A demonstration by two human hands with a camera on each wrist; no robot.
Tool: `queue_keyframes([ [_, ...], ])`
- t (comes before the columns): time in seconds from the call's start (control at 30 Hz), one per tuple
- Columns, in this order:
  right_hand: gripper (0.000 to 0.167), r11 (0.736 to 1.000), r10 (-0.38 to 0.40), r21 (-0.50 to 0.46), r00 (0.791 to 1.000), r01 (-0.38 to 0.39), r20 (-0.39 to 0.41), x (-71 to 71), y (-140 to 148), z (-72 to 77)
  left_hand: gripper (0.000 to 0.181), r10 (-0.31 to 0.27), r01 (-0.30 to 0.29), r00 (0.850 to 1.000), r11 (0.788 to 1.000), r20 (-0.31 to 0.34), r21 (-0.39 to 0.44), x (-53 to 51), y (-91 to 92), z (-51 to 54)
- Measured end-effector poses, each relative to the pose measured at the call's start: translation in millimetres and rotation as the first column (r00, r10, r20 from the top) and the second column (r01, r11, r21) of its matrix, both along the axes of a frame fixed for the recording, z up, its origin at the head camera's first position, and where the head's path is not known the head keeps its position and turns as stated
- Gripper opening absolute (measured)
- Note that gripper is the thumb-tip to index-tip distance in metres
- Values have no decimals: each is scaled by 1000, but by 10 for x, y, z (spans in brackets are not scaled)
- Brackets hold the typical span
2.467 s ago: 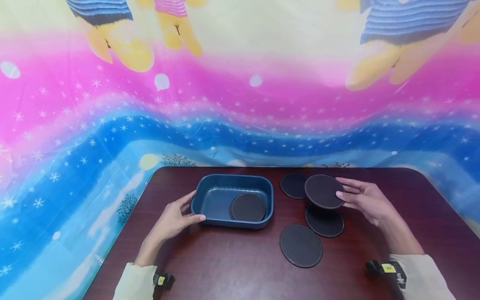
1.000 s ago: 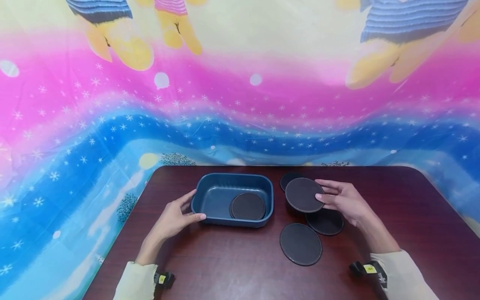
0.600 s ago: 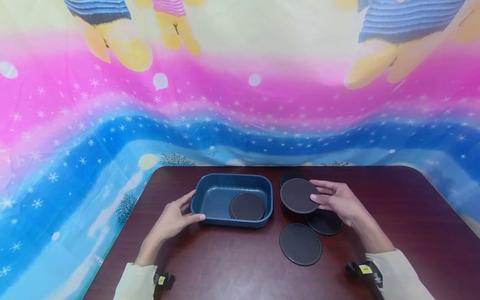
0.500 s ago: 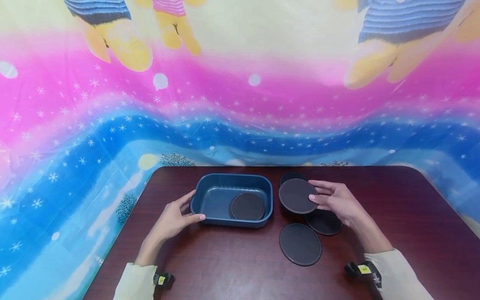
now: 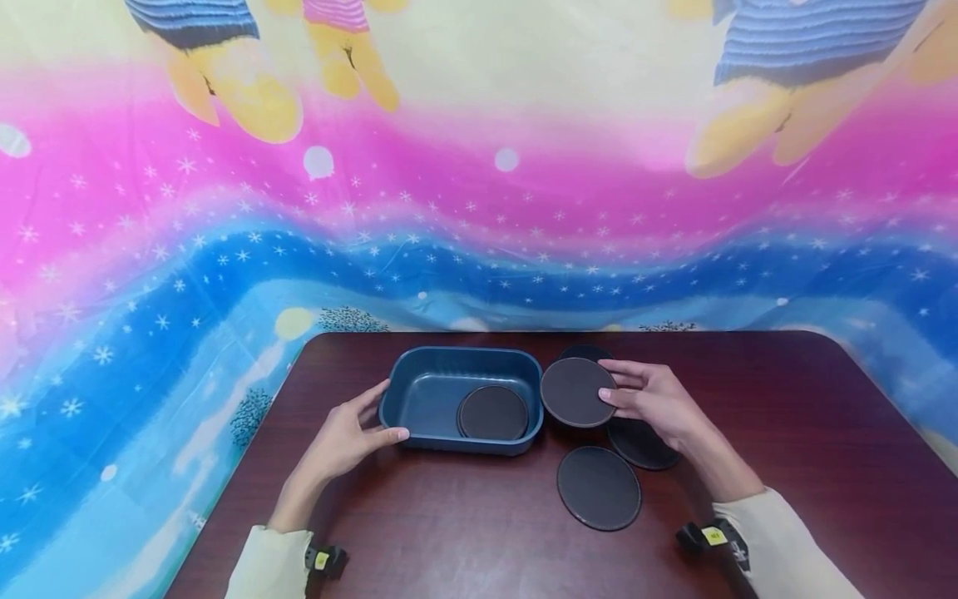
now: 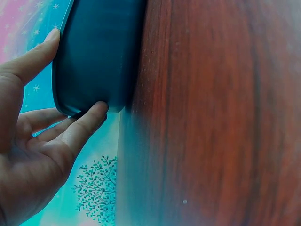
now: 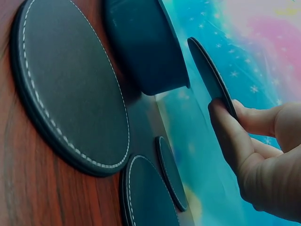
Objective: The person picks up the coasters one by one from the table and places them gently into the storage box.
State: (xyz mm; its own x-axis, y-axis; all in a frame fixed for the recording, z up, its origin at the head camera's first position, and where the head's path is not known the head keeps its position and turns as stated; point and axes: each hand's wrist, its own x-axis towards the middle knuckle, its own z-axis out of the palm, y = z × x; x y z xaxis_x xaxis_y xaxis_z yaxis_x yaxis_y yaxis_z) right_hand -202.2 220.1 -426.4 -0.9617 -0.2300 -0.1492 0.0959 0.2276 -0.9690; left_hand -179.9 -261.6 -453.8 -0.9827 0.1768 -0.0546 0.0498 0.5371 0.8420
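Note:
A blue rectangular plastic container (image 5: 464,445) stands on the table, one dark round coaster (image 5: 494,413) lying in its right part. My left hand (image 5: 346,437) grips the container's left end, thumb on the near rim and fingers against the end wall. Between thumb and fingers of my right hand (image 5: 659,408) is another stitched coaster (image 5: 578,393), held up off the table just right of the container. The right wrist view shows the held coaster (image 7: 211,73) by its thin edge. Beneath and around it lie a near coaster (image 5: 599,488), a partly covered coaster (image 5: 642,443) and a far coaster (image 5: 586,353).
The dark red wooden table (image 5: 449,532) has rounded far corners. Right behind its far edge hangs a colourful printed cloth (image 5: 479,225). Black straps with yellow labels sit at both sleeves.
My right hand has carried its coaster leftward, from above the coasters on the right to beside the container's right rim. My left hand and the container have stayed in place.

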Motion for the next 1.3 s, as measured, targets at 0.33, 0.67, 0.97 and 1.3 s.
queue_keyframes([
  [0.33, 68, 1000, -1, -19, 1000, 1, 5, -16, -122, 18, 99, -4, 4, 1000, 1000, -2, -3, -11, 21, -24],
  [0.67, 65, 1000, -9, -4, 1000, 9, 6, -47, -236, 23, 99, -10, 10, 1000, 1000, 1, -10, -6, 48, -12],
  [0.97, 65, 1000, -22, 9, 1000, 22, 12, -81, -307, 38, 99, -20, 19, 1000, 999, -15, -38, -9, 58, 6],
  [1.3, 64, 999, -27, -15, 999, 28, 26, -126, -404, 49, 99, -10, 10, 1000, 999, -19, -42, 19, 0, 0],
])
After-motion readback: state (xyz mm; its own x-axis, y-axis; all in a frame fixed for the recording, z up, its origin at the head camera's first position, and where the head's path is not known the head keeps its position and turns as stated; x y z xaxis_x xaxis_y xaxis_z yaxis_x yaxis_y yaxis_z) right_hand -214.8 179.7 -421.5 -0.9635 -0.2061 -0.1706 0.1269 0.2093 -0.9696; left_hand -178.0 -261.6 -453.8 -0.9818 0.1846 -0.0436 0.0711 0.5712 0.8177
